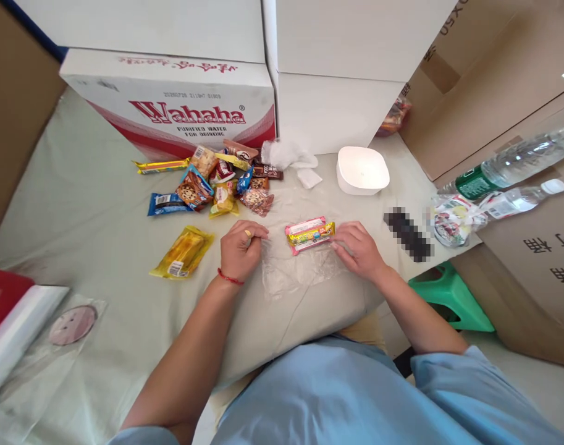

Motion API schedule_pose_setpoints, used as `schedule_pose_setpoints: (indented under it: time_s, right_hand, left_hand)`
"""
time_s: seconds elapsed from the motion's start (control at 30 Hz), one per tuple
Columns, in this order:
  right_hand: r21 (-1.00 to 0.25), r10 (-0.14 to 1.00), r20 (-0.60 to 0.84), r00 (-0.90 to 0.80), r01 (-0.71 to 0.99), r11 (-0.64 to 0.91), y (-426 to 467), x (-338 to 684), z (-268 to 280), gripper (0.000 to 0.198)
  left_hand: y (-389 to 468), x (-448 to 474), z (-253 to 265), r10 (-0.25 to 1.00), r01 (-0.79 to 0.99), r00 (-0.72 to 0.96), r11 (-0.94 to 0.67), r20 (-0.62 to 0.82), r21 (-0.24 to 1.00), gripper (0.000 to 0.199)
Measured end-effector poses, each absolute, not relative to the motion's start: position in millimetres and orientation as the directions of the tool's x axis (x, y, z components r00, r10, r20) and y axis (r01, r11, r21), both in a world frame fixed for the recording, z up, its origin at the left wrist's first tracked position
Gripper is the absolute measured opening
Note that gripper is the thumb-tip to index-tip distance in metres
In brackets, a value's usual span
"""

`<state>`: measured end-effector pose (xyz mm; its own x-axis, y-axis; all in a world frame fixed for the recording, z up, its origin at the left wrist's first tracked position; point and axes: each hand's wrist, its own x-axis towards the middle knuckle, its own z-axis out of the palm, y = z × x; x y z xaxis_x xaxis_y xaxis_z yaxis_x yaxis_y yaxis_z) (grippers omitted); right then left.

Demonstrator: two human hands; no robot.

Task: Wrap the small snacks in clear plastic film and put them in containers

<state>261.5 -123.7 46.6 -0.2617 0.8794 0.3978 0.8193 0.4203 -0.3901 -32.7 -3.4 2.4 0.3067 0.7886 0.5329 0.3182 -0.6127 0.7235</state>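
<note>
A clear plastic bag (286, 272) lies flat on the cloth-covered table in front of me. On or inside it, I cannot tell which, are a pink-and-white wrapped snack bar (304, 250) and a yellow wrapped snack bar (311, 234) lying across it. My left hand (241, 248) is closed, its fingertips at the bag's left edge. At the opposite edge, my right hand (359, 248) pinches the bag with thumb and fingers, close to the yellow bar's end. Left of my left hand lies a yellow snack packet (183, 252).
Several wrapped snacks (223, 176) are piled before a Wahaha water carton (180, 105). A white plastic bowl (362, 172) stands beside crumpled white plastic (288, 154). Rightward are a blurred dark object (408, 235), water bottles (517, 164) and a green stool (453, 300).
</note>
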Motion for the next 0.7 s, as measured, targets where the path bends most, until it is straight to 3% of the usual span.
schedule_pose_setpoints:
  time_s: [0.1, 0.2, 0.3, 0.4, 0.53, 0.7]
  right_hand:
    - [-0.46, 0.903, 0.305, -0.301, 0.784, 0.417, -163, 278, 36, 0.028]
    - [-0.481, 0.919, 0.205, -0.337, 0.783, 0.394, -184, 285, 21, 0.036]
    - [-0.496, 0.934, 0.223, -0.278, 0.792, 0.355, -183, 286, 11, 0.023]
    - [-0.545, 0.931, 0.233, -0.279, 0.755, 0.363, -171, 286, 13, 0.022]
    - [-0.617, 0.921, 0.202, -0.332, 0.687, 0.383, -148, 292, 38, 0.023]
    - [-0.658, 0.945, 0.121, -0.304, 0.689, 0.306, -108, 297, 73, 0.025]
  left_hand:
    - [-8, -32, 14, 0.784, 0.269, 0.422, -0.587, 0.455, 0.763, 0.024]
    - [-10, -39, 24, 0.674, 0.259, 0.652, -0.629, 0.348, 0.733, 0.029]
    - [-14, -57, 26, 0.499, 0.261, 0.85, -0.68, 0.171, 0.685, 0.041]
    - [-25, -75, 19, 0.437, 0.29, 0.896, -0.715, 0.082, 0.637, 0.044]
    - [-38, -81, 4, 0.505, 0.329, 0.854, -0.71, 0.125, 0.623, 0.017]
    - [-38, -67, 6, 0.739, 0.421, 0.659, -0.518, 0.141, 0.744, 0.027]
